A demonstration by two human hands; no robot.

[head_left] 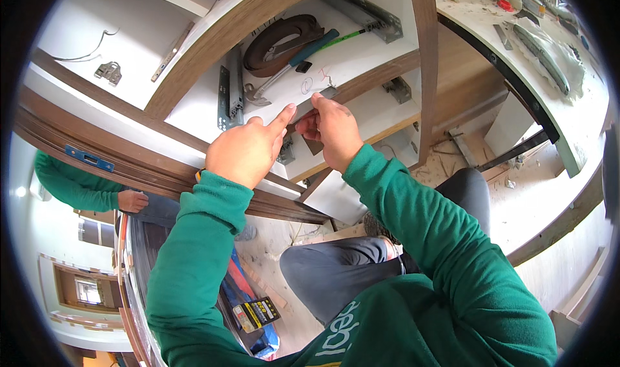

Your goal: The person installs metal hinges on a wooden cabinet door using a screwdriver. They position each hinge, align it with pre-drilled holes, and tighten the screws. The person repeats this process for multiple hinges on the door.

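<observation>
My left hand (240, 148) reaches over the cabinet's front, its index finger stretched along the shelf edge and the other fingers curled under. Close beside it, my right hand (336, 131) is closed with its fingers bent in and the thumb side up. Both fingertips meet at a thin dark strip (330, 94) along the brown shelf edge (378, 76); what they pinch is mostly hidden. Behind them on the white shelf lie a hammer (292, 63) with a blue-green handle and a coil of brown edge banding (274, 41).
Metal drawer slides (231, 92) line the compartment's sides. A hinge (108, 73) lies in the left compartment. At right, a worktop (471, 18) carries a utility knife (542, 57) and debris. A mirror-like panel at left reflects a green sleeve (81, 186). Scraps litter the floor.
</observation>
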